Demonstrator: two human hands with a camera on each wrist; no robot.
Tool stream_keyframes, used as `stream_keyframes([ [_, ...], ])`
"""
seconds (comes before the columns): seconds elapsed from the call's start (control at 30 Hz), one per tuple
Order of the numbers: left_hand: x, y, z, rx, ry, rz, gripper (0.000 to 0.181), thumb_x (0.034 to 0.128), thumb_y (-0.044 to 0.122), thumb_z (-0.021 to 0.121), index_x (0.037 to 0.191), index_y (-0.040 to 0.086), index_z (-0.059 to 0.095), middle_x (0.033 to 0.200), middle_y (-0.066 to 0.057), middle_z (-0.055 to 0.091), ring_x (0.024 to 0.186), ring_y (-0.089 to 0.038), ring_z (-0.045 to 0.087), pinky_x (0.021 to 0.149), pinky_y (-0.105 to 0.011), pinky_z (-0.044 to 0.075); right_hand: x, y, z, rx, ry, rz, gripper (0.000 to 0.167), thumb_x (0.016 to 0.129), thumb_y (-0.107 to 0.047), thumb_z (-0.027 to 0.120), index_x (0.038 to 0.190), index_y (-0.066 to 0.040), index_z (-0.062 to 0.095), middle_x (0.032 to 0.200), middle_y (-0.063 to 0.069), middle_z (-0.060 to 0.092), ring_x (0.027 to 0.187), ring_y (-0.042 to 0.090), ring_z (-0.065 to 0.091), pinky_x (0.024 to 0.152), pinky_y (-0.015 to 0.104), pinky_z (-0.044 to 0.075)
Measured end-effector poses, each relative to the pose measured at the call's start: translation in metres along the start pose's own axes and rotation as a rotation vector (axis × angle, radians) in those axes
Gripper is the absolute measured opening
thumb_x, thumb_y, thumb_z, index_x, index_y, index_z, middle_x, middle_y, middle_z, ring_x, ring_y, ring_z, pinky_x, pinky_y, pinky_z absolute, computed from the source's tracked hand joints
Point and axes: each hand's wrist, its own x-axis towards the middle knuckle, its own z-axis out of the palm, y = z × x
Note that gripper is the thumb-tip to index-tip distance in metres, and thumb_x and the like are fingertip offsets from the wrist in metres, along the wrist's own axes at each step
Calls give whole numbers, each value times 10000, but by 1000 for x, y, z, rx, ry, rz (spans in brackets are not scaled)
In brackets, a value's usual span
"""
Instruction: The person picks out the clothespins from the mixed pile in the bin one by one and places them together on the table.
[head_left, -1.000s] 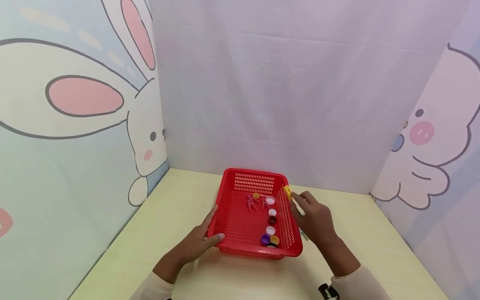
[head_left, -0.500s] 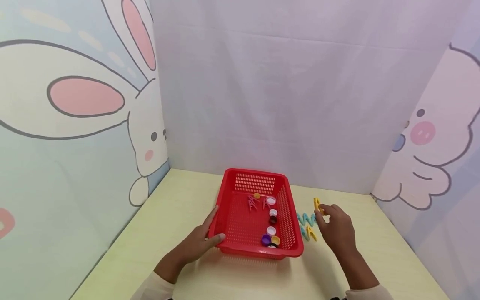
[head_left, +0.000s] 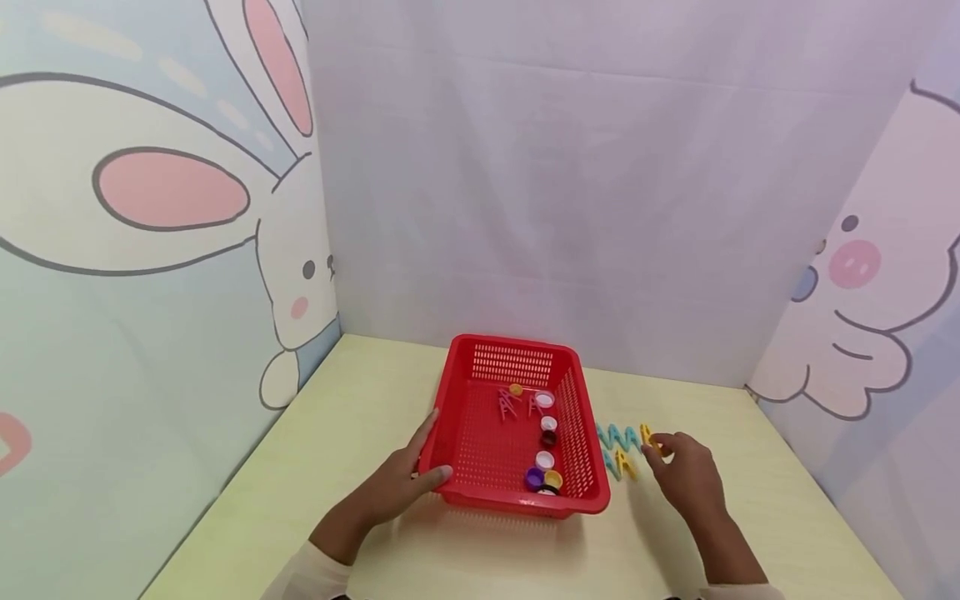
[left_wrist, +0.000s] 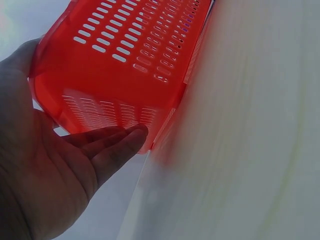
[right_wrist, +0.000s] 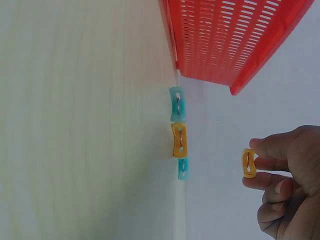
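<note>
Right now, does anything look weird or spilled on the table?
Nothing really stands out, and I see no spill. The teal clips line up beside the red basket; the pink clips inside just lie more loosely.

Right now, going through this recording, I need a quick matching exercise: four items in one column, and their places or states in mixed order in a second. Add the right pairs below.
Column one
1. Left hand
2. Right hand
3. Pink clips
4. Teal clips

Column two
A. On the table, to the right of the red basket
B. Pinching a yellow clip
C. Inside the red basket, on its floor
D. Holding the red basket near its front left corner

Right pairs: 1-D, 2-B, 3-C, 4-A.
</note>
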Motion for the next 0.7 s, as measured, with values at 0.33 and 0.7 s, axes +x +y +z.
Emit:
stream_keyframes([
  [0.33, -1, 2, 0, 3, 0, -7, 1084, 959, 423, 795, 1767, 284, 87, 1558, -142, 551, 1383, -298, 582, 930, -391, 678, 3, 24, 11, -23, -89, -9, 321, 990, -221, 788, 1168, 46, 807, 925, 113, 746, 829, 251, 666, 661, 341, 497],
  [0.7, -1, 1, 0, 3, 0, 1, 1082, 964, 420, 785, 1768, 282, 75, 1562, -147, 552, 1372, -292, 597, 945, -399, 676, 5, 31, 21, -22, -169, -1, 314, 987, -222, 791, 1176, 28, 810, 946, 92, 744, 810, 205, 635, 650, 321, 491],
])
